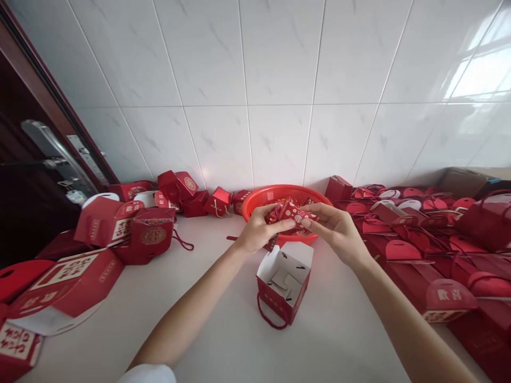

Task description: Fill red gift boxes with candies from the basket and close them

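Nearest, two bare forearms (199, 314) reach in from the bottom edge, a white sleeve (147, 374) on the left. Between them, on a pale worktop (223, 346), a red box (285, 287) stands open — only white inner flaps show inside. Just beyond it, the left hand (255, 230) and right hand (339, 234) each have their grip clamped on red packets (295, 214), held over a red basket (259, 196) containing more. This box appears unfilled and is not yet closed. Red boxes crowd the left side (151, 234) and right side (447, 292), some apparently folded shut — whether filled, I cannot tell. A tiled wall (279, 64) rises behind.
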Motion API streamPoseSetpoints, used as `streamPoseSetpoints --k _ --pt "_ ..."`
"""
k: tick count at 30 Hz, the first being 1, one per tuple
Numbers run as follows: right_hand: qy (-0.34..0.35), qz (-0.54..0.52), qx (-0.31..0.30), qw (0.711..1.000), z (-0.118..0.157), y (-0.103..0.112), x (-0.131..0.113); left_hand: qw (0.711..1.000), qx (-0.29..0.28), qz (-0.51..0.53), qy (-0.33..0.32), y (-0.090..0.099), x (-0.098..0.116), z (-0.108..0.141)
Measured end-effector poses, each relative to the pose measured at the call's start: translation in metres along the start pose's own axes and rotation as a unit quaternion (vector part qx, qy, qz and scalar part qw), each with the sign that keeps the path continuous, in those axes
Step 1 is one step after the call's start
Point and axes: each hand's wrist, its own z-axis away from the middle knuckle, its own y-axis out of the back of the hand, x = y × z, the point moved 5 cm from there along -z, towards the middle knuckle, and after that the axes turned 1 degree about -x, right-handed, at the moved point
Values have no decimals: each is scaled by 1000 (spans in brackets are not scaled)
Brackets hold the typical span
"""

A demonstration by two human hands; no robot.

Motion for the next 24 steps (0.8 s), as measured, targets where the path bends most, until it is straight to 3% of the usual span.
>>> streamPoseSetpoints --k 5,11,16,20,24 --pt "12 49 -26 998 -5 1 7 1000 -7 -7 20 3 -1 -2" --pt "19 68 12 997 -5 11 8 996 -22 -57 67 13 -3 -2" --pt "0 59 67 996 -4 24 -2 976 -112 -156 105 4 -4 7" --pt "3 71 63 996 -4 27 -8 955 -173 -225 84 -5 1 15" --pt "14 84 59 995 -4 25 -10 947 -157 -274 60 -3 5 17"
